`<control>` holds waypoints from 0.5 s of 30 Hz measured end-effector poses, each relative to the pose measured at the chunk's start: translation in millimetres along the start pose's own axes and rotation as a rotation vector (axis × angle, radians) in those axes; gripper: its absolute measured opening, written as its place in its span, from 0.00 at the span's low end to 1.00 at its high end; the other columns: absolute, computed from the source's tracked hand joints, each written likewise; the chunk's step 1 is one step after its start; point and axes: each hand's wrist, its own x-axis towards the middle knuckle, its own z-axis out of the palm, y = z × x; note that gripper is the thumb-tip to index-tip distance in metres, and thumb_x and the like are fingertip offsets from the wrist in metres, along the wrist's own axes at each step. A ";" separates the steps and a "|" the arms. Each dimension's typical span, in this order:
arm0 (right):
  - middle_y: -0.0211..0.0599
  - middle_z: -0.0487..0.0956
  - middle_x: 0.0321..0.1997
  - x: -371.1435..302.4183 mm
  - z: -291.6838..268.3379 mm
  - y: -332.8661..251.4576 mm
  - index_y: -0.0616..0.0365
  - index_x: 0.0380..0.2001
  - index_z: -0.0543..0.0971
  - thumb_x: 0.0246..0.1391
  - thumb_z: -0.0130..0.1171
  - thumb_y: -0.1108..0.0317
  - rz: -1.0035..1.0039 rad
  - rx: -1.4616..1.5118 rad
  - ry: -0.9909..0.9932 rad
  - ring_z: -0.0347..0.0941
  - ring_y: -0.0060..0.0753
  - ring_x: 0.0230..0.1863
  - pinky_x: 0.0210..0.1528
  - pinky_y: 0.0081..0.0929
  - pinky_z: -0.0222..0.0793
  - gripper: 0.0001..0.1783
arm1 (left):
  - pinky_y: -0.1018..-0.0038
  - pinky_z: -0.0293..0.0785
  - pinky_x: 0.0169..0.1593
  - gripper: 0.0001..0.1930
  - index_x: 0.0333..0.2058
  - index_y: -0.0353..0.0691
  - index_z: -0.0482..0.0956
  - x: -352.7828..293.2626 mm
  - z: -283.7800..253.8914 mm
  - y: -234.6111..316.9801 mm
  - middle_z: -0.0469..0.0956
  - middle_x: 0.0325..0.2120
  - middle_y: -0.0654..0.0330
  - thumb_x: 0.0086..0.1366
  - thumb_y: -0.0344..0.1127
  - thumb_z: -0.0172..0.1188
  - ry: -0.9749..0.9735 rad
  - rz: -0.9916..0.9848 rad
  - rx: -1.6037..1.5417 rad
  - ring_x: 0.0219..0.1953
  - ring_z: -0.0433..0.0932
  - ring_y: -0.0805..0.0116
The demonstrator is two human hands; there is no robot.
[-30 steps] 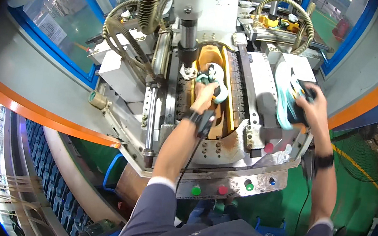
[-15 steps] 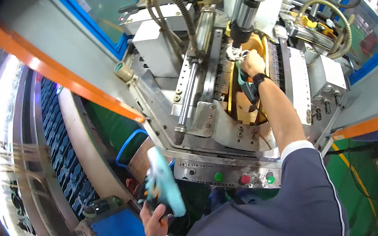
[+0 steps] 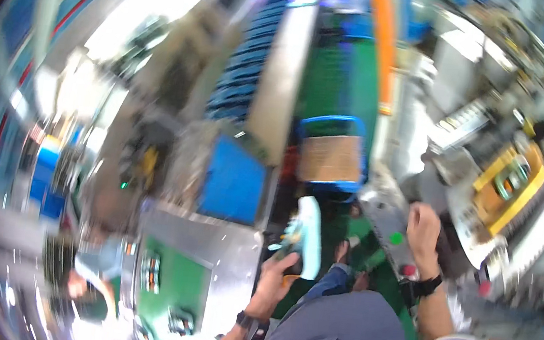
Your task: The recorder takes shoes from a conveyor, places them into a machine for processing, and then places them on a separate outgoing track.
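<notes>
Mint-green sneaker (image 3: 307, 239) with a pale sole, clasped in the person's left hand (image 3: 273, 282), is held up in front of the torso, low in the middle of the view. It hangs above the floor, between a metal-topped table (image 3: 235, 247) on the left and a machine's grey control panel (image 3: 382, 214) on the right. Its long axis runs nearly straight up and down the picture, one end pointing away from the person and the other toward the body. The sole side faces right; the darker upper, with a touch of orange, faces left, where the thumb and fingers grip it. Motion blur makes it impossible to tell toe from heel.

The right hand (image 3: 423, 236) is by the control panel, its fingers looking curled in; whether it holds or touches anything cannot be told.

Half a second ago, the view centred on the machine and the right hand was inside its yellow-walled mould (image 3: 519, 204). Now that hand is out of the mould, and a second sneaker (image 3: 510, 179) lies there. The held sneaker leaned from upper left to lower right then; now it stands straighter.
</notes>
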 end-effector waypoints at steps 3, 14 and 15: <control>0.44 0.75 0.35 -53.4 77.0 39.7 0.57 0.32 0.76 0.51 0.54 0.71 -0.064 -0.153 -0.252 0.72 0.51 0.40 0.39 0.44 0.68 0.04 | 0.76 0.76 0.41 0.19 0.51 0.33 0.73 -23.2 -13.1 -1.6 0.79 0.40 0.59 0.62 0.32 0.61 -0.026 -0.032 0.037 0.40 0.79 0.70; 0.45 0.75 0.37 -46.3 114.6 67.6 0.58 0.36 0.76 0.48 0.55 0.75 -0.141 -0.202 -0.201 0.71 0.51 0.43 0.47 0.41 0.68 0.09 | 0.69 0.81 0.34 0.14 0.42 0.31 0.75 -49.8 -211.5 -53.4 0.79 0.35 0.55 0.60 0.30 0.63 0.440 0.034 -0.426 0.34 0.81 0.64; 0.46 0.75 0.37 -23.9 116.5 44.1 0.61 0.36 0.76 0.50 0.56 0.75 -0.137 -0.195 -0.180 0.72 0.51 0.42 0.47 0.40 0.68 0.08 | 0.67 0.82 0.35 0.14 0.43 0.31 0.75 -46.8 -244.6 -65.5 0.80 0.35 0.54 0.60 0.31 0.62 0.498 0.048 -0.438 0.34 0.82 0.62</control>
